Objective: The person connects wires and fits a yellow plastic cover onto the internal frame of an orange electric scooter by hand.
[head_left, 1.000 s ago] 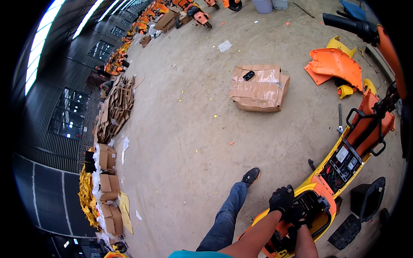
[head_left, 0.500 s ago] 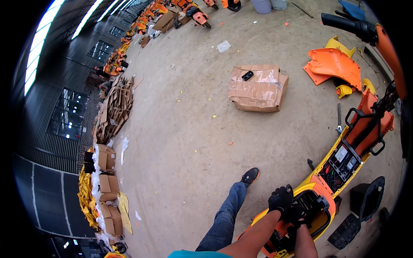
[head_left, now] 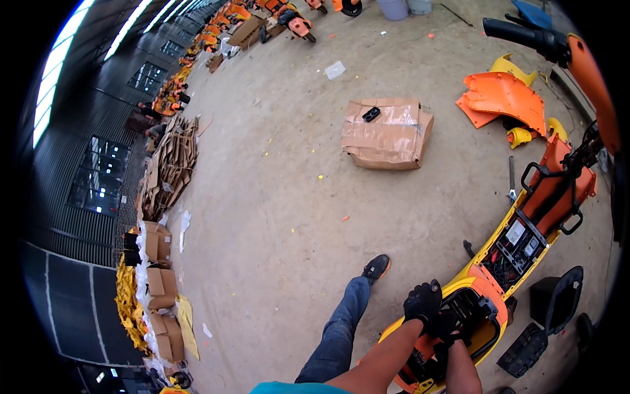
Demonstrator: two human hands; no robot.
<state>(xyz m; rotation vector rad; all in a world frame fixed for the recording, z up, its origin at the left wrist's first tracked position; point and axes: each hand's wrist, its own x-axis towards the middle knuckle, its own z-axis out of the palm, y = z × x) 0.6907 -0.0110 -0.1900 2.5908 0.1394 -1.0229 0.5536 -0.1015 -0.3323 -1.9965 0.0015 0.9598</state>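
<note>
I stand beside a yellow and orange electric scooter (head_left: 472, 270) whose seat area is uncovered. Both my hands wear dark gloves and are at the open compartment in its rear body. My left hand (head_left: 423, 302) is curled closed above the compartment's left rim; what it grips, if anything, is hidden. Close against it, my right hand (head_left: 449, 327) reaches into the opening, its fingers hidden. Ahead of the compartment, the scooter's frame bay (head_left: 515, 246) shows wiring and electrical modules. Its handlebar (head_left: 525, 38) rises at the upper right.
A taped cardboard box (head_left: 382, 141) with a small black part (head_left: 371, 114) stands on the floor. Orange panels (head_left: 504, 98) and an adjustable wrench (head_left: 512, 178) lie right. A black bin (head_left: 558, 299) sits beside the scooter. Flattened cardboard (head_left: 167, 167) lines the left wall.
The view has shifted slightly, moving the scene a little left in the picture. My hands remain together at the compartment, with little visible change in their pose.
</note>
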